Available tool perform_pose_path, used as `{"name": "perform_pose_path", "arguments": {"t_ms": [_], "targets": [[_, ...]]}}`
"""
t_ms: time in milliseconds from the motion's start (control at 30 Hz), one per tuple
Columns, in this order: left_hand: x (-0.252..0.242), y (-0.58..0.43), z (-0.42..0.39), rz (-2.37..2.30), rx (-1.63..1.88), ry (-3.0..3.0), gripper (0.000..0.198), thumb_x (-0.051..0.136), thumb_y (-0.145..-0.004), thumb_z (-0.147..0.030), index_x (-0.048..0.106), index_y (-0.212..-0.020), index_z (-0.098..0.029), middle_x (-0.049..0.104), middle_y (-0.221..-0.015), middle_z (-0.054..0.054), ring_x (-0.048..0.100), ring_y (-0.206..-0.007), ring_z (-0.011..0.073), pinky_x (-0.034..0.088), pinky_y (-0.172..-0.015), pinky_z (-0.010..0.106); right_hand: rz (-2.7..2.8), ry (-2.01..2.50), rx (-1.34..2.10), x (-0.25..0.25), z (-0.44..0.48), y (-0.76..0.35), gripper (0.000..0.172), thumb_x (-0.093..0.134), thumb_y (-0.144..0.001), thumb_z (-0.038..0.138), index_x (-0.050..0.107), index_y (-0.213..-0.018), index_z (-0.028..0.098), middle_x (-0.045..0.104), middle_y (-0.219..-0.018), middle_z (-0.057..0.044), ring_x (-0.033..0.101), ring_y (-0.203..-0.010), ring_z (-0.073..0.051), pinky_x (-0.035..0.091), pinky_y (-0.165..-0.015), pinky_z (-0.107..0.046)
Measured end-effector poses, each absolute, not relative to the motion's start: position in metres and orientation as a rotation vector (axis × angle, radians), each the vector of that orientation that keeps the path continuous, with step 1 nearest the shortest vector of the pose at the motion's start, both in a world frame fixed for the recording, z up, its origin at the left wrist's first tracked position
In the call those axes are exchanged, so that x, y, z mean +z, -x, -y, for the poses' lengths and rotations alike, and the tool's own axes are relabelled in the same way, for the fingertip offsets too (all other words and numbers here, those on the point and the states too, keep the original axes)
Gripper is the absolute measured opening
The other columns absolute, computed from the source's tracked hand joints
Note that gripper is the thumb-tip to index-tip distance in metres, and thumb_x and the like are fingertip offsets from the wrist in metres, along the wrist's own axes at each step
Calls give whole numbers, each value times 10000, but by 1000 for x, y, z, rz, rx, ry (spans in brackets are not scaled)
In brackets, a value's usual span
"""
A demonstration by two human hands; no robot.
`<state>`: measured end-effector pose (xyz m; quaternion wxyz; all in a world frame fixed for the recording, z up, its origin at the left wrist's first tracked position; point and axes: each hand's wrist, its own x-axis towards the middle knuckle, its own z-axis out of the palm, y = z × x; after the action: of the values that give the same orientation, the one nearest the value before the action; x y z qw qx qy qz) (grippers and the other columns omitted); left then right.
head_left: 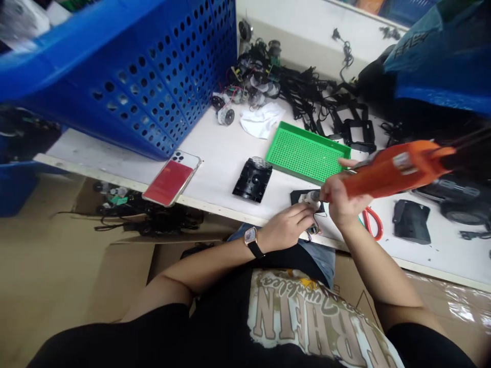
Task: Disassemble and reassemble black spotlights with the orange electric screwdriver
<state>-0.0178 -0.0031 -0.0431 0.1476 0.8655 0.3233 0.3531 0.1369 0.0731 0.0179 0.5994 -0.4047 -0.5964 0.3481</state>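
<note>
My right hand (340, 202) is wrapped round an orange electric screwdriver (395, 171), its tip pointing left and down. The tip meets a small whitish part (312, 198) near the table's front edge. My left hand (287, 225) has its fingers bent together against that part, steadying it on the table. A flat black piece (296, 196) lies under it, and thin coloured wires (313, 229) show by the fingertips. To the left rests an open black plastic housing (252, 181). My fingers partly hide the small part.
A green perforated tray (293, 173) lies beyond my hands. A large blue basket (153, 87) stands at left, beside a phone (172, 178). Black cables (307, 92) and wheeled parts (226, 115) pile at the back. At right are red-handled tool (374, 222) and black casing (411, 221).
</note>
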Motion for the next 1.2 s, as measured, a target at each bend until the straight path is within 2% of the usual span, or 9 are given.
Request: {"name": "perform_pose_path", "arguments": {"t_ms": [133, 233, 333, 500, 700, 833, 967, 1033, 1200], "targets": [[-41, 20, 6, -923, 1154, -2242, 260, 475, -1068, -129, 669, -1242, -133, 770, -1257, 153, 685, -1308, 260, 615, -1118, 468, 1059, 730, 686, 51, -60, -139, 257, 715, -904, 346, 649, -1117, 219, 569, -578, 103, 483, -355, -95, 401, -355, -226], [-34, 22, 10, -987, 1321, -2110, 192, 541, -1052, -152, 672, -1190, -177, 768, -1148, 115, 710, -1185, 254, 641, -1025, 473, 1017, 683, 658, 58, -48, -138, 288, 740, -881, 351, 673, -1124, 211, 568, -577, 98, 478, -352, -99, 424, -354, -234], [-23, 25, 8, -1084, 1414, -2153, 126, 614, -1013, -159, 695, -1105, -186, 713, -1235, 146, 667, -1201, 277, 616, -1021, 508, 1112, 677, 679, 51, -46, -135, 294, 774, -881, 377, 659, -1117, 246, 596, -603, 99, 493, -359, -97, 455, -370, -238], [-7, 27, -20, -986, 1164, -2316, 105, 615, -1021, -179, 720, -1024, -176, 617, -1486, 179, 589, -1344, 318, 548, -1124, 555, 1252, 735, 771, 32, -60, -134, 264, 739, -929, 460, 634, -1044, 246, 576, -602, 95, 511, -379, -85, 433, -392, -221], [-16, 22, -49, -807, 1057, -2233, 171, 579, -1042, -185, 748, -1066, -190, 740, -1243, 135, 690, -1198, 271, 595, -1061, 475, 1329, 766, 827, 18, -71, -135, 269, 786, -904, 435, 634, -997, 234, 597, -627, 82, 573, -460, -96, 491, -476, -239], [-27, 26, -48, -863, 1089, -2225, 159, 582, -1043, -167, 735, -998, -176, 729, -1304, 146, 691, -1257, 259, 599, -1081, 444, 1209, 738, 755, 36, -74, -139, 233, 772, -922, 400, 654, -1033, 232, 602, -632, 84, 538, -410, -86, 445, -407, -230], [-25, 30, -45, -874, 1019, -2296, 171, 560, -1045, -144, 713, -975, -172, 729, -1334, 147, 664, -1305, 275, 588, -1117, 490, 1059, 691, 671, 54, -76, -153, 208, 745, -925, 338, 706, -1100, 232, 582, -595, 90, 489, -377, -92, 379, -349, -237], [-21, 28, -44, -878, 918, -2331, 203, 523, -1054, -139, 713, -990, -171, 722, -1360, 149, 649, -1327, 286, 584, -1127, 525, 1013, 686, 658, 56, -75, -160, 207, 743, -913, 312, 724, -1101, 229, 586, -591, 88, 471, -372, -91, 358, -341, -237], [-18, 21, -38, -967, 885, -2307, 259, 487, -1058, -117, 687, -1220, -148, 672, -1473, 175, 615, -1414, 292, 558, -1182, 554, 988, 679, 646, 56, -65, -165, 217, 747, -898, 296, 722, -1092, 203, 603, -587, 80, 461, -363, -94, 377, -333, -240]]}}
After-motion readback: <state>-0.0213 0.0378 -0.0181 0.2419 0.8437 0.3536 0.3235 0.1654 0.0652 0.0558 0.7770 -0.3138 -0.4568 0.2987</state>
